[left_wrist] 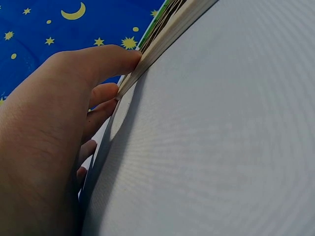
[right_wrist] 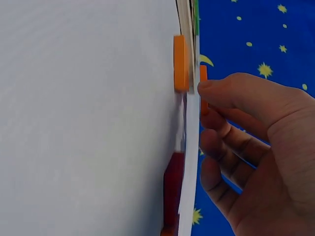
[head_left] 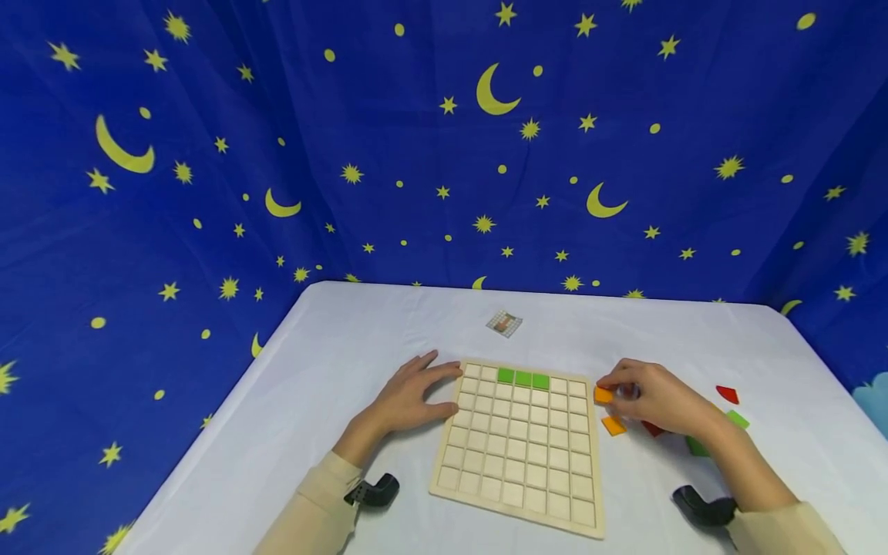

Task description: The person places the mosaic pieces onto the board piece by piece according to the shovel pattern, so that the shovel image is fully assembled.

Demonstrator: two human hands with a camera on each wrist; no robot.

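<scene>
A wooden grid board (head_left: 513, 472) lies on the white table with a row of green tiles (head_left: 523, 378) in its top cells. My left hand (head_left: 409, 393) rests against the board's left edge, thumb and fingertips touching the rim (left_wrist: 162, 39). Beside the right edge, my right hand (head_left: 655, 397) pinches an orange tile (head_left: 603, 395) between thumb and fingers; the right wrist view shows this orange tile (right_wrist: 203, 73) edge-on. A second orange tile (head_left: 613, 425) lies just nearer on the table. Partly hidden under the right hand is a dark red piece (head_left: 653, 428).
Green pieces (head_left: 738, 419) lie partly behind the right forearm, with a red rounded piece (head_left: 727, 394) farther right. A small card with a printed grid pattern (head_left: 504, 324) lies beyond the board. Blue curtains (head_left: 416, 139) with moons and stars surround the table.
</scene>
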